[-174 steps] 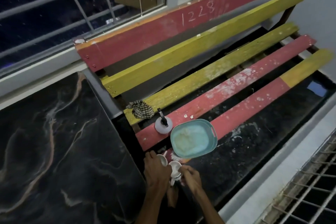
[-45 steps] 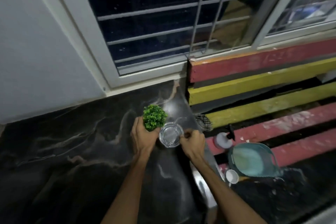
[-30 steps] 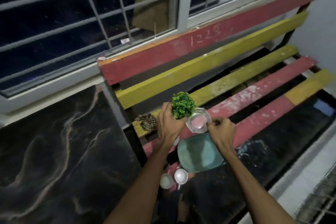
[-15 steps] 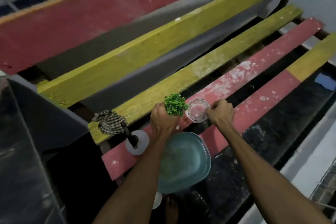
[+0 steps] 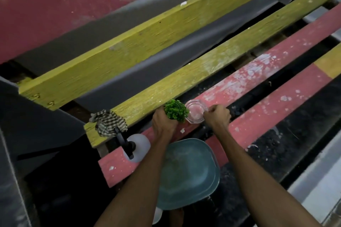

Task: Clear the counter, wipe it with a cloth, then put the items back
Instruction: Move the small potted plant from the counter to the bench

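My left hand (image 5: 164,124) is wrapped around a small green plant (image 5: 175,110), held low over the red slat of the bench (image 5: 258,72). My right hand (image 5: 217,116) pinches the rim of a clear glass dish (image 5: 195,113), which is down at the same red slat beside the plant. A checked cloth (image 5: 108,122) lies crumpled on the end of the yellow slat. A white spray bottle (image 5: 137,146) with a black nozzle stands on the red slat to the left. The teal tray (image 5: 190,173) rests under my forearms. The plant's pot is hidden by my fingers.
The dark counter's edge (image 5: 11,171) runs down the far left. A white cup (image 5: 157,215) peeks out below the tray, partly hidden by my left arm. Gaps separate the bench slats. A pale ledge (image 5: 323,180) borders the right side.
I carried the plant and glass dish from the dark counter over to the bench. In the last half second both hands have lowered them toward the red slat, and the view has closed in.
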